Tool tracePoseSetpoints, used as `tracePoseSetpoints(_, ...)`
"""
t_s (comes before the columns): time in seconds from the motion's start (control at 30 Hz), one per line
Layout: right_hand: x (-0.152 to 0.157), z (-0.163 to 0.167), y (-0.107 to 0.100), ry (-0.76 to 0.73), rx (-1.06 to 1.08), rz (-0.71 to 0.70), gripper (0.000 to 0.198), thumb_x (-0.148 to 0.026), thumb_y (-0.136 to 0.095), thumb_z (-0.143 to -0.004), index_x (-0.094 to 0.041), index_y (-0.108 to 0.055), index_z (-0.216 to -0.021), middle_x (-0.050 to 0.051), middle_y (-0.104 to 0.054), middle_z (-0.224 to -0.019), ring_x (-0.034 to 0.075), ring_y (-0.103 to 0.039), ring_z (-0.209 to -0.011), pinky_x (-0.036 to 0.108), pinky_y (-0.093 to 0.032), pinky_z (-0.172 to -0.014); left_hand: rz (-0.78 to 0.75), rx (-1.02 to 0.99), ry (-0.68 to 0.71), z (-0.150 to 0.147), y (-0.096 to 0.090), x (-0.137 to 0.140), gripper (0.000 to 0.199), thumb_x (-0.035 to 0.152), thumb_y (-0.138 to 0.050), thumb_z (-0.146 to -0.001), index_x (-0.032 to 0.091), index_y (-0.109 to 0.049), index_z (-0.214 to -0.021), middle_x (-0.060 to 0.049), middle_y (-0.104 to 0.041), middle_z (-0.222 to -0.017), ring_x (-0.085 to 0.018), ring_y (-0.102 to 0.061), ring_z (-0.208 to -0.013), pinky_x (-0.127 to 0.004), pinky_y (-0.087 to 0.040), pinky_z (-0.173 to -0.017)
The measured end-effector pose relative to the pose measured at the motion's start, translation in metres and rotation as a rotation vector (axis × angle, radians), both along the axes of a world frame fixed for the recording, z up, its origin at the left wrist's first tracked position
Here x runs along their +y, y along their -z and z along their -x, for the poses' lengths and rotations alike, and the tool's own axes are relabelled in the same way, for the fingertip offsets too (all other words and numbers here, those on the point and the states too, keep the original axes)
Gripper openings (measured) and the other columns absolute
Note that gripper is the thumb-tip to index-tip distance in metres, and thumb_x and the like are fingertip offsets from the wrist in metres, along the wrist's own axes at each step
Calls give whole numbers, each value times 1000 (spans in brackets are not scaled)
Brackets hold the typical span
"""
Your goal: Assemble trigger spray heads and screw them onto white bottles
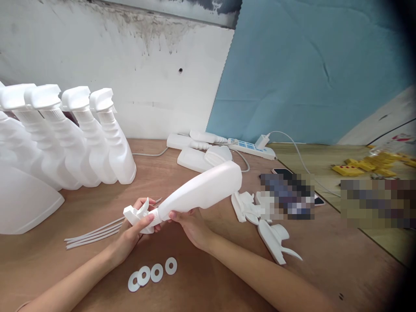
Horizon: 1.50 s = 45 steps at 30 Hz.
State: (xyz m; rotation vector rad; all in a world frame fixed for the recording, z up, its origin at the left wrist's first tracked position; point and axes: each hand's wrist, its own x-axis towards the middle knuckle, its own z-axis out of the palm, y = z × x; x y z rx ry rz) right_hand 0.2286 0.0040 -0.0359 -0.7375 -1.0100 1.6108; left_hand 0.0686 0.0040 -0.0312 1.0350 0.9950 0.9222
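Observation:
A white spray bottle [204, 184] lies tilted in the air between my hands, its base pointing up to the right. My left hand [131, 232] is closed around the trigger sprayer head [143, 212] at the bottle's neck. My right hand [193, 225] grips the bottle just past the collar, thumb on its side. Several thin white dip tubes [94, 234] lie on the table beside my left hand. Below my hands sit several white ring washers [156, 273]. Loose white trigger sprayer heads [274, 242] rest to the right of my right forearm.
Several assembled spray bottles [120, 151] stand in a row at the left. Empty bottles [195, 159] lie at the back near a power strip [251, 148] with cables. Pixelated areas cover part of the right side, near yellow pieces [373, 164].

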Motion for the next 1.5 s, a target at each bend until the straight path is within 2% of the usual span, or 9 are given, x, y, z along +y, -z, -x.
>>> tracePoseSetpoints(0.13,-1,1,-4,-11,7,-8,12,-31,-68,-67,-19,-64,-67,0,-61,-64,15,-54,-63,31,-43,-67,50,28,49,0,-3,0,37,47,-54,-74,19,-44,-97,0,-56,-57,-17,-53,-58,-27,-38,-58)
tracePoseSetpoints(0.33,1,-1,7,50,-3,49,17,-30,-71,-62,-18,-64,-72,1,-63,-69,16,-55,-70,30,-42,-69,17,0,-75,-7,-9,-4,43,37,-70,-60,21,-47,-94,0,-58,-75,-13,-51,-60,-25,-39,-57)
tracePoseSetpoints(0.5,0,0,2,8,-2,2,11,-30,-69,-66,-19,-65,-67,-1,-62,-66,15,-55,-66,30,-42,-70,53,22,-37,-5,-6,-3,37,46,-58,-70,20,-49,-94,0,-57,-61,-16,-53,-59,-26,-40,-60)
tracePoseSetpoints(0.67,1,0,5,41,9,47,11,-26,-71,-64,-20,-66,-71,-1,-63,-70,15,-56,-70,30,-42,-71,-28,70,-26,-2,-2,0,33,44,-60,-69,19,-48,-86,0,-56,-64,-15,-51,-61,-26,-39,-59)
tracePoseSetpoints(0.83,2,-2,12,52,-2,82,15,-27,-72,-62,-19,-66,-73,0,-64,-72,16,-57,-72,31,-42,-73,-76,90,-61,-2,0,1,37,41,-67,-63,20,-48,-86,0,-56,-72,-15,-51,-63,-25,-38,-58)
tracePoseSetpoints(1.07,0,0,0,-8,-4,0,13,-30,-66,-69,-17,-63,-67,1,-61,-64,15,-54,-64,31,-43,-70,55,38,36,-3,-9,-1,31,44,-58,-72,18,-49,-86,0,-58,-63,-15,-52,-63,-26,-40,-64)
tracePoseSetpoints(1.27,0,0,1,-52,-2,-45,17,-33,-62,-72,-17,-62,-67,1,-60,-59,15,-54,-60,31,-43,-69,-21,106,94,0,-10,1,25,41,-57,-74,16,-51,-76,-1,-59,-65,-14,-52,-65,-25,-39,-65)
tracePoseSetpoints(1.37,1,0,5,4,-19,-7,13,-30,-67,-68,-17,-64,-69,0,-61,-64,15,-55,-65,30,-42,-72,-75,117,54,0,-9,0,25,40,-58,-74,17,-49,-74,1,-57,-62,-13,-51,-61,-24,-38,-60)
tracePoseSetpoints(1.5,1,-2,9,47,-22,49,13,-26,-70,-64,-17,-65,-72,1,-63,-71,16,-56,-71,29,-42,-72,-182,225,108,4,-5,0,26,41,-56,-75,18,-46,-72,1,-57,-64,-13,-50,-60,-23,-36,-58)
